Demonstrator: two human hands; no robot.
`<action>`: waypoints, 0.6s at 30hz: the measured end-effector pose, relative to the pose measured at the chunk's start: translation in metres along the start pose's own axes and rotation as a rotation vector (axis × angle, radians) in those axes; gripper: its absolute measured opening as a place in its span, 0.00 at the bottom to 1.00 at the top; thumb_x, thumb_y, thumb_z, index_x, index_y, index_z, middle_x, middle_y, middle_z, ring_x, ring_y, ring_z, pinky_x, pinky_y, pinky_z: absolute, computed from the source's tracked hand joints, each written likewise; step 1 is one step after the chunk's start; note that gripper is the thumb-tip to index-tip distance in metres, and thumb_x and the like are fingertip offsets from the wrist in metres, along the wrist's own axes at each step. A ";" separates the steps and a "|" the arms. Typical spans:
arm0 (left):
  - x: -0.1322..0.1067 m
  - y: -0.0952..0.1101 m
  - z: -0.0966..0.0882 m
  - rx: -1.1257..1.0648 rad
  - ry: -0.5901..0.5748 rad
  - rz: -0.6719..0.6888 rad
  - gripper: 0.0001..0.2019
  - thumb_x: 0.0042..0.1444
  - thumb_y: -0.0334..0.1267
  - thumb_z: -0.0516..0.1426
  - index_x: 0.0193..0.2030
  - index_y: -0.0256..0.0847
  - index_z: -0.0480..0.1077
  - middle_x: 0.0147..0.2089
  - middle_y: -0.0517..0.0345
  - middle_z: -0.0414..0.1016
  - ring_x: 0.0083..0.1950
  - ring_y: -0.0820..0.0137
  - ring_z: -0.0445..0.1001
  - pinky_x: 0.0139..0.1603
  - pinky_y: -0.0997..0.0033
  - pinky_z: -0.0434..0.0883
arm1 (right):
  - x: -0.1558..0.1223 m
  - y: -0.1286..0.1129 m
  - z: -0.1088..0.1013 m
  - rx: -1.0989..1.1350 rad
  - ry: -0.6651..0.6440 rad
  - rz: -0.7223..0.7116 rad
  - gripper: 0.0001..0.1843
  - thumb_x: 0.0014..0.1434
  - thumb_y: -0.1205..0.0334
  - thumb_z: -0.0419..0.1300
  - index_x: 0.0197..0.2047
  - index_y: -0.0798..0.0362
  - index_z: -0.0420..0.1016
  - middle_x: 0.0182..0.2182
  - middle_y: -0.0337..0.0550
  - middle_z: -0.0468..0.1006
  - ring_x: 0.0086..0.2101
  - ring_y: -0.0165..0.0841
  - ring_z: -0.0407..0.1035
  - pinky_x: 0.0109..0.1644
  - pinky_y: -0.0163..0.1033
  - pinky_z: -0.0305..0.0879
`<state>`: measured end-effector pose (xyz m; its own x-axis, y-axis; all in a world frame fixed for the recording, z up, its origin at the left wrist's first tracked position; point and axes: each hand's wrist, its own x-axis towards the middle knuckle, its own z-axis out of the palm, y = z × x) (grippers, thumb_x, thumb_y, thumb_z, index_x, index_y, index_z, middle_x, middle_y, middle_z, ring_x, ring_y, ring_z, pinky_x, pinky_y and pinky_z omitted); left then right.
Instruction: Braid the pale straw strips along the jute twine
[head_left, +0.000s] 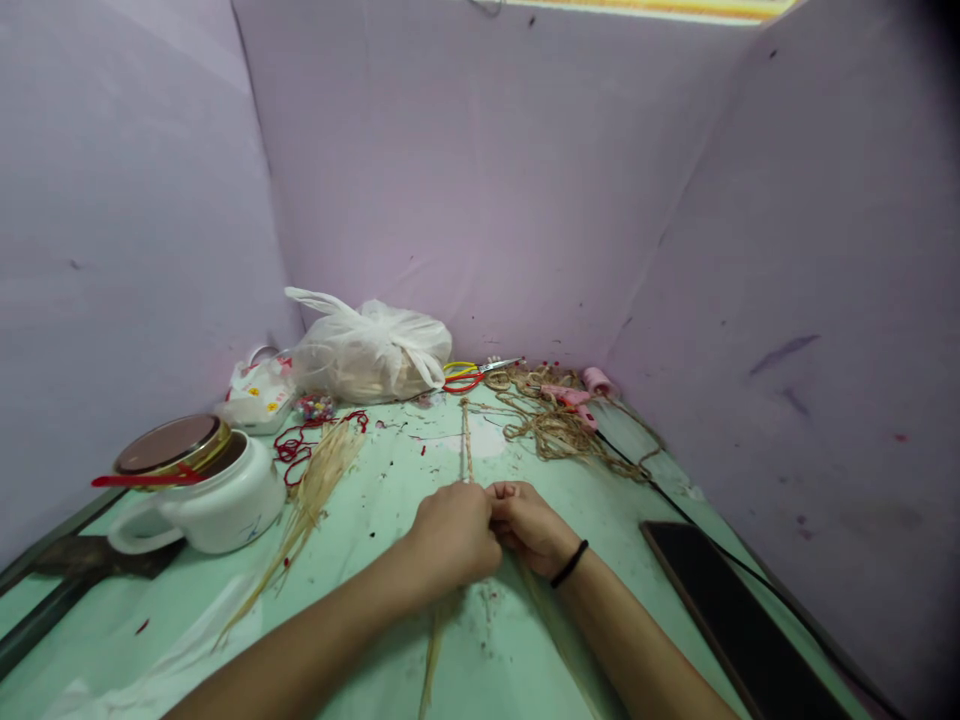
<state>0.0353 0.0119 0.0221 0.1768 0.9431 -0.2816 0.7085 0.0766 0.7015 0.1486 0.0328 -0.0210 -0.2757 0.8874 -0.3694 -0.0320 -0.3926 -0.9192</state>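
Observation:
A thin braid of straw-coloured fibre (pixel 468 450) runs from the table toward me and passes in under my hands. My left hand (pixel 459 530) is closed around its near end, the knuckles hiding the grip. Close against it, my right hand (pixel 529 522) pinches the fibre strands between thumb and fingers; a black band circles that wrist. Loose strands (pixel 431 665) trail below my left hand, and more fibre (pixel 553 625) hangs beneath the right one. Between the two hands, the exact crossing of the strands is hidden.
On the left are a white mug (pixel 232 505) with a lid, a red stick, loose fibre (pixel 324 475) and red yarn. A plastic bag (pixel 375 350), scissors (pixel 480 374), jute twine (pixel 555 432) and a pink glue gun (pixel 574 398) lie behind. A dark flat slab (pixel 727 610) rests right.

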 end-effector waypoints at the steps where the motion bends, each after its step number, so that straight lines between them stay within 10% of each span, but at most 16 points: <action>1: 0.003 -0.001 -0.007 0.073 0.022 0.021 0.04 0.36 0.32 0.57 0.17 0.37 0.65 0.17 0.57 0.63 0.27 0.68 0.68 0.25 0.75 0.57 | -0.001 -0.002 -0.001 0.006 -0.026 0.001 0.04 0.34 0.69 0.56 0.15 0.57 0.62 0.08 0.28 0.53 0.12 0.18 0.41 0.18 0.32 0.31; 4: 0.015 -0.007 -0.028 -0.036 0.060 -0.062 0.09 0.44 0.37 0.52 0.17 0.36 0.66 0.14 0.58 0.62 0.17 0.74 0.61 0.19 0.76 0.55 | -0.004 -0.007 -0.005 0.015 -0.126 0.017 0.08 0.37 0.64 0.61 0.18 0.58 0.65 0.09 0.26 0.50 0.13 0.18 0.38 0.18 0.32 0.30; 10: 0.032 -0.024 -0.022 -0.545 -0.357 -0.178 0.04 0.38 0.31 0.54 0.20 0.32 0.68 0.16 0.58 0.67 0.15 0.79 0.60 0.14 0.80 0.53 | -0.004 -0.007 -0.010 0.005 -0.196 -0.004 0.10 0.37 0.61 0.63 0.21 0.58 0.67 0.12 0.32 0.61 0.14 0.18 0.44 0.18 0.31 0.33; 18: 0.027 -0.015 -0.014 -0.178 -0.169 -0.266 0.08 0.35 0.30 0.53 0.10 0.36 0.60 0.06 0.63 0.53 0.08 0.78 0.50 0.11 0.77 0.47 | 0.003 0.000 -0.011 -0.570 0.093 -0.212 0.03 0.38 0.67 0.58 0.18 0.58 0.68 0.13 0.35 0.65 0.17 0.22 0.53 0.20 0.30 0.47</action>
<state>0.0199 0.0412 0.0136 0.1239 0.8168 -0.5634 0.6173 0.3811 0.6882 0.1577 0.0383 -0.0239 -0.2334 0.9596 -0.1573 0.4489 -0.0371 -0.8928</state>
